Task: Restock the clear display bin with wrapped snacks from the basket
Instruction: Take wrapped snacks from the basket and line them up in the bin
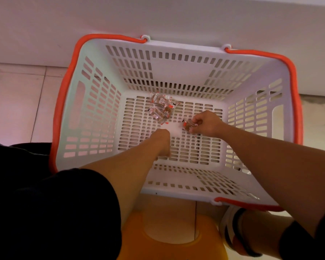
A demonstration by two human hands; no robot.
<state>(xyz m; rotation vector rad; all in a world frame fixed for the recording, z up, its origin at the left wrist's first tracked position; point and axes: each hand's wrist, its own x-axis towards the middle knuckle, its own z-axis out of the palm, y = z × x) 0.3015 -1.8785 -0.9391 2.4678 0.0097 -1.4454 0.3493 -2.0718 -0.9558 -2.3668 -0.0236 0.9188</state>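
One white slotted basket (94,117) with an orange rim fills the middle of the frame, standing on a tiled floor (17,102) against a pale wall (158,15). At the bottom centre sits one yellow stool (169,246), and a shoe (231,228) shows at the lower right. Two bare arms reach down into the basket. The right hand (207,124), right of centre, pinches one wrapped snack (188,126) in curled fingers. The left hand (162,141), at centre, points down at the basket floor; whether it holds anything cannot be told. A small heap of snacks (161,107), about five, lies above centre on the basket floor.
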